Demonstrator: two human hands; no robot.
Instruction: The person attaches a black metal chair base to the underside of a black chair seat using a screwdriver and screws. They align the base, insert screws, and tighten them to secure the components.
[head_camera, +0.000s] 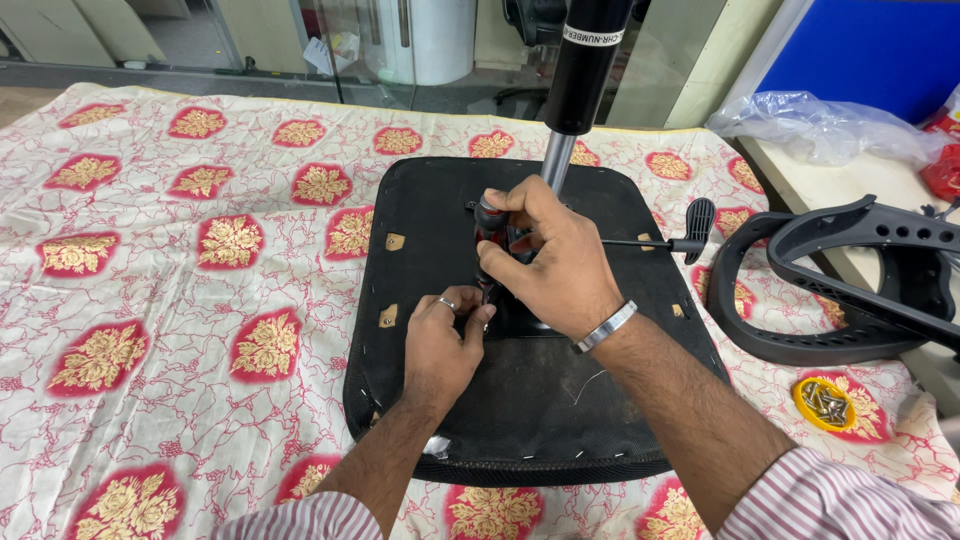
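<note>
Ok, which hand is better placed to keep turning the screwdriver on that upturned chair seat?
Likely the right hand: it grips the screwdriver handle from above, upright over the chair seat. The left hand sits lower, fingertips pinched at the tip, steadying it.

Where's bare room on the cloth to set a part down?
Free: the wide cloth left of the seat base. Crowded: right side, with armrest frame and screw lid. Both the left hand and right hand fill the seat's middle.

Head camera looks steeply down, close over the bedsheet-covered floor (150, 300) (single view).
</note>
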